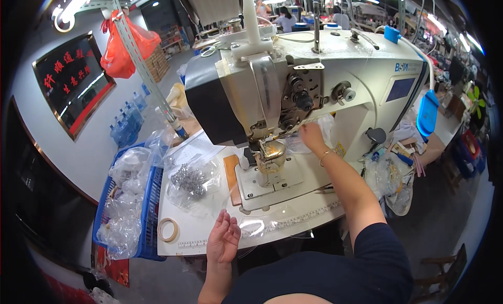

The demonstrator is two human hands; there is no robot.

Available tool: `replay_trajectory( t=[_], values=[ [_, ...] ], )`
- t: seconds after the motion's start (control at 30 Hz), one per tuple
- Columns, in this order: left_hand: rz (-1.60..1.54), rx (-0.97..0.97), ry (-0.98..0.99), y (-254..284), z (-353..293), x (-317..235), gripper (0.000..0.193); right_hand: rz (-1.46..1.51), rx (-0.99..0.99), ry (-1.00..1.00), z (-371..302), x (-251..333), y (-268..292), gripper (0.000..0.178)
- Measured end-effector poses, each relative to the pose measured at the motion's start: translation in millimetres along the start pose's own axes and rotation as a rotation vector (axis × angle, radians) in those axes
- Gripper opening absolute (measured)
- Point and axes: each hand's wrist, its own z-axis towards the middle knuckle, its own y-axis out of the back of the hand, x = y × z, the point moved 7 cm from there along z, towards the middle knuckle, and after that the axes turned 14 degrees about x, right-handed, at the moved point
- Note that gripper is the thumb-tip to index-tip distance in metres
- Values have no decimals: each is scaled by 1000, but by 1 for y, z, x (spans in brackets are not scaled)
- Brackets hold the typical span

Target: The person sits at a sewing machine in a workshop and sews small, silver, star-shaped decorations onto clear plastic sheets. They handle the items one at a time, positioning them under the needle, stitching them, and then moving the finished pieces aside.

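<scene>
A white industrial sewing machine [335, 73] stands on a pale table. My right hand [313, 137], with a bracelet at the wrist, reaches under its arm, just right of the needle area [270, 149]. Its fingers are bent together near a thin pale thread; whether they hold it I cannot make out. My left hand [223, 236] is palm up at the table's front edge, fingers loosely curled and apart from the thumb, with no object visible in it. Ahead of it lie a tan strip [232, 179] and a clear bag of small grey pieces [189, 181].
A blue basket [152, 215] of plastic bags stands left of the table. A tape roll [167, 229] and a ruler strip [285, 221] lie along the front edge. At right are a blue hanging paddle [427, 113] and plastic-wrapped items [385, 175]. People sit far behind.
</scene>
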Motion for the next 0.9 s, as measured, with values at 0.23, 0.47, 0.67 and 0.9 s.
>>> replay_trajectory(
  t=[0.23, 0.47, 0.67, 0.9],
  values=[
    [150, 383, 22, -55, 19, 30, 26, 1314, 457, -399, -123, 24, -29, 18],
    [645, 292, 303, -38, 73, 105, 22, 1218, 530, -296, -194, 69, -38, 18],
    [993, 171, 155, -25, 58, 83, 23, 1352, 558, -340, -207, 94, -35, 18],
    [954, 76, 128, -13, 53, 75, 18, 1313, 579, -264, -202, 96, -39, 15]
  ],
)
